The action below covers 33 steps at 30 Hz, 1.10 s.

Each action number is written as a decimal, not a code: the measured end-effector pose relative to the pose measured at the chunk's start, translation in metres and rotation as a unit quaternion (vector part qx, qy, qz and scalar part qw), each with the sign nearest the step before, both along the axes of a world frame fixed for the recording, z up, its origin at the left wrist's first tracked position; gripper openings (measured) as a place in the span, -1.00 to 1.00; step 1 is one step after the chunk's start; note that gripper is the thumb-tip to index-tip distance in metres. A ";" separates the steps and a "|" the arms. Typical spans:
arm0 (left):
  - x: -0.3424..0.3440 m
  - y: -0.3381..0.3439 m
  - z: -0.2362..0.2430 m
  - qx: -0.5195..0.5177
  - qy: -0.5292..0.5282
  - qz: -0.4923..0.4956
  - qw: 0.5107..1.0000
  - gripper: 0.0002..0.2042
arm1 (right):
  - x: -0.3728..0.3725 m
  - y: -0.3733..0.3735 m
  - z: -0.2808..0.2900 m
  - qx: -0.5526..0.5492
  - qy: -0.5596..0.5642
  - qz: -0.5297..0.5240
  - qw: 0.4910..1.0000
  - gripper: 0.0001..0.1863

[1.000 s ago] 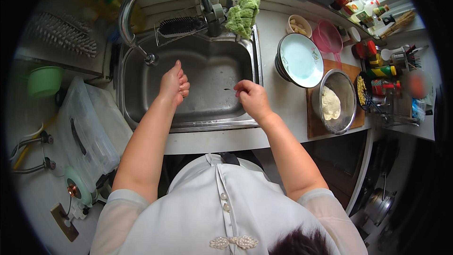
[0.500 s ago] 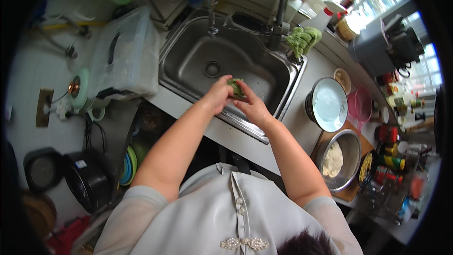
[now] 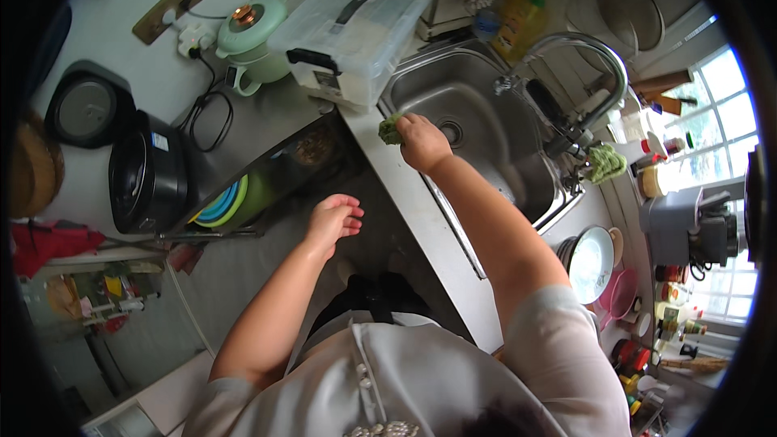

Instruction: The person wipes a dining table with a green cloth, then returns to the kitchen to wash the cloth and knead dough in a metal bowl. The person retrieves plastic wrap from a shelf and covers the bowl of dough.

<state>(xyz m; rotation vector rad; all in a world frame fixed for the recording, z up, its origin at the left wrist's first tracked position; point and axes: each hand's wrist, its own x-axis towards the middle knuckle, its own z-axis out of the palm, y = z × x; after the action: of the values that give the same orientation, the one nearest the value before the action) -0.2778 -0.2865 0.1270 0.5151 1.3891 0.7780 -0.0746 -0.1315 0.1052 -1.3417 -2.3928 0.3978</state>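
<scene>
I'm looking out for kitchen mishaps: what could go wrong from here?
The right hand holds a green cloth close to the clear plastic box; a wide sweep might nudge the box.

The cloth is also near the front edge of the white counter; if wet, which I can't tell, it could drip onto the floor.

The stacked plates appear close to the right sleeve, so an elbow might bump them, though the true gap is unclear.

R hand w/ grn cloth nr sink, L hand mid-air
</scene>
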 end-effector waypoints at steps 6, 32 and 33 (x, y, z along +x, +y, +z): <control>-0.054 -0.046 -0.001 -0.001 0.053 0.031 0.998 -0.83 | -0.030 0.015 -0.002 -0.145 -0.285 0.164 0.933 -0.65; -0.193 -0.262 -0.046 0.007 0.025 0.209 0.978 -0.84 | -0.069 -0.036 0.011 -0.151 -0.398 0.089 0.901 -0.72; -0.213 -0.281 -0.045 0.011 0.052 0.213 0.976 -0.84 | -0.109 -0.064 0.002 -0.180 -0.346 0.109 0.914 -0.72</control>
<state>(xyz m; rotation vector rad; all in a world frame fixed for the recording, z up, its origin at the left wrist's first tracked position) -0.4906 -0.5675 0.0822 0.2775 1.6156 1.1254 -0.1834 -0.1950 0.1070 -1.5691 -3.1998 0.5066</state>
